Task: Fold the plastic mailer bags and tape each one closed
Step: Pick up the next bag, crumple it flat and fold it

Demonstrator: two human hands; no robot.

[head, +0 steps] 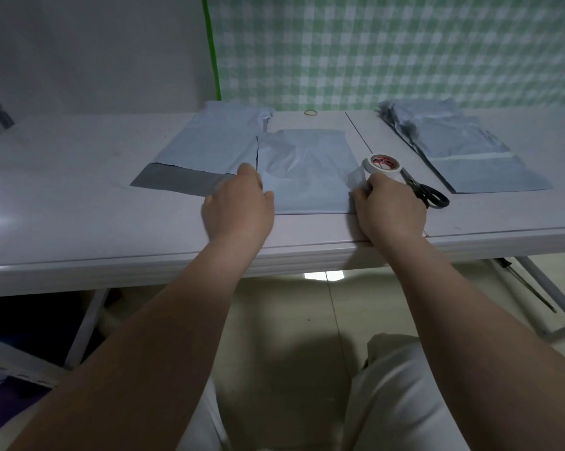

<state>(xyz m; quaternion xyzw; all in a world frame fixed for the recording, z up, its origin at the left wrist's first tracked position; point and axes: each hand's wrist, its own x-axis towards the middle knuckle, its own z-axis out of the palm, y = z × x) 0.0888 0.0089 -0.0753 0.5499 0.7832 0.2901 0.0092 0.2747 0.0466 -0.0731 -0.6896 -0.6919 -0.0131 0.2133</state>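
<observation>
At the front edge of the white table (79,206), between two bare forearms, lies the folded mailer (307,170). It is pale blue and doubled over, and I can see no tape across it, so this bag looks to be at the taping step.

The left hand (238,203) rests knuckles-up on the bag's left edge. Its thumb lies on the plastic and its fingers bend down and away, so the tips are hidden. Whether they pinch the edge or only press it flat cannot be told.

The right hand (390,203) sits at the bag's right edge with its fingers curled. Thumb and fingers seem to pinch a translucent tape strip (355,175) that runs up to the tape roll (383,164), which stands just beyond the knuckles. To my eye the strip is drawn out but not cut or laid down.

Black-handled scissors (427,192) lie on the table just right of the roll, with no hand on them.

Farther back on the left is a stack of flat mailers (209,144), the top one showing its grey flap open — these look to be waiting their turn. Well apart on the right sits a rumpled pile of bags (453,148) — whether those are finished I cannot tell.

A rubber band (311,112) lies near the table's rear edge, below a green checked cloth (404,50) on the wall.
</observation>
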